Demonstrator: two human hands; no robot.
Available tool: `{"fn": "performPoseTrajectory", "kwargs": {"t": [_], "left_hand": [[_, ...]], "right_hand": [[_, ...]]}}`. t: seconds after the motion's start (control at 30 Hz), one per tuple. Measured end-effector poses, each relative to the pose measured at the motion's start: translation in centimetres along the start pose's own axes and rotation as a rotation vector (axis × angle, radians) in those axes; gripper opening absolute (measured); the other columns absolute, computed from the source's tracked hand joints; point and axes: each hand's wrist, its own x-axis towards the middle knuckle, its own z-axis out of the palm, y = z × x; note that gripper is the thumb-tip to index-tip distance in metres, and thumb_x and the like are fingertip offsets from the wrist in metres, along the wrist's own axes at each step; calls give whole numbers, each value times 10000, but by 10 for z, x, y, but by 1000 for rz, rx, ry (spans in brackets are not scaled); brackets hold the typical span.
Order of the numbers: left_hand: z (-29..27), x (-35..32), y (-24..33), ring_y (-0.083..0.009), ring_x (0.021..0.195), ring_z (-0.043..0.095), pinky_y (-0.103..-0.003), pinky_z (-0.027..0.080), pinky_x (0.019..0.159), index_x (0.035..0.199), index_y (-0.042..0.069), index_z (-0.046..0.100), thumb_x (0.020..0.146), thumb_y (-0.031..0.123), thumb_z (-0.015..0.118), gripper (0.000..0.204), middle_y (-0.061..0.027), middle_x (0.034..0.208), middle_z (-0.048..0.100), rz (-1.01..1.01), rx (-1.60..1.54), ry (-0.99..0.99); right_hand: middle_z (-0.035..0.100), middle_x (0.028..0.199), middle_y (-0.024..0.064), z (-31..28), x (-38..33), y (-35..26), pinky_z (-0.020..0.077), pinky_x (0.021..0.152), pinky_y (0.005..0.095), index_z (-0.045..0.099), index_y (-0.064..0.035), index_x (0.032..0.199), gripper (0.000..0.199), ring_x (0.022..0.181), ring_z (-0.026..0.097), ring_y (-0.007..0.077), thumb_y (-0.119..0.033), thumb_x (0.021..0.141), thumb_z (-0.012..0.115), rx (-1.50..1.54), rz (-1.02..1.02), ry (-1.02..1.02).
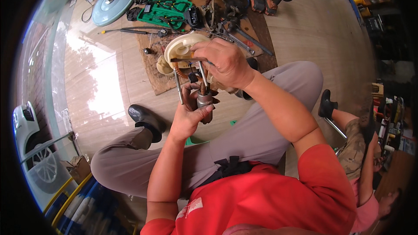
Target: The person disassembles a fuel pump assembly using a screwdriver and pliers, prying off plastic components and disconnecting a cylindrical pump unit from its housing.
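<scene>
Left hand (188, 115) is up in front of the chest, palm up, fingers wrapped round the pump (204, 101), a small grey cylinder held upright. Right hand (224, 63) arches over from above, wrist bent, gripping the cream housing (183, 47) above the pump, over the knees.

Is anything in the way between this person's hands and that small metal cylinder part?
Nothing visible. The left hand already has its grip around the metal cylinder, and the right hand holds the cream plastic housing just above it. Only the housing's own metal rods run down beside the cylinder.
</scene>
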Motion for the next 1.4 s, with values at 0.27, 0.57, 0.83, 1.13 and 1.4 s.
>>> {"fn": "performPoseTrajectory", "kwargs": {"t": [0.27, 0.57, 0.83, 1.13, 1.4], "left_hand": [[-13, 8, -1, -227, 1027, 614, -343, 479, 893, 1361, -8, 404, 770, 18, 679, 652, -139, 1184, 618, -45, 26, -37], [-12, 3, 2, -252, 955, 650, -359, 514, 851, 1358, -11, 421, 762, 7, 654, 640, -156, 1146, 632, -120, -153, 26], [-20, 5, -11, -169, 1013, 595, -282, 457, 879, 1372, 2, 479, 774, -22, 672, 629, -67, 1168, 624, -19, -87, 73], [-28, 4, -16, -104, 950, 551, -263, 457, 859, 1369, 16, 504, 769, -63, 695, 635, -17, 1162, 612, -39, -111, 51], [-27, 5, -15, -151, 991, 593, -293, 481, 877, 1362, 11, 502, 769, -69, 691, 628, -72, 1206, 626, -26, -127, 63]], "right_hand": [[639, 951, 103, 2, -4, -6, 518, 693, 374, 651, -83, 973, 217, 835, 644, 321, -52, 775, 734, -1, 55, -12], [613, 898, 112, 9, -7, 1, 519, 647, 404, 646, -112, 1027, 217, 788, 647, 343, -146, 822, 707, -2, 195, -76], [640, 927, 118, 5, -3, -11, 521, 657, 370, 651, -90, 1071, 269, 807, 655, 325, -61, 810, 711, 128, 104, -97], [653, 953, 125, 3, -5, -13, 534, 682, 360, 658, -64, 1079, 307, 821, 664, 321, -1, 783, 716, 172, 53, -86], [635, 901, 136, 2, -4, -11, 520, 659, 361, 641, -39, 1083, 307, 788, 653, 331, 7, 787, 707, 148, 85, -102]]}}
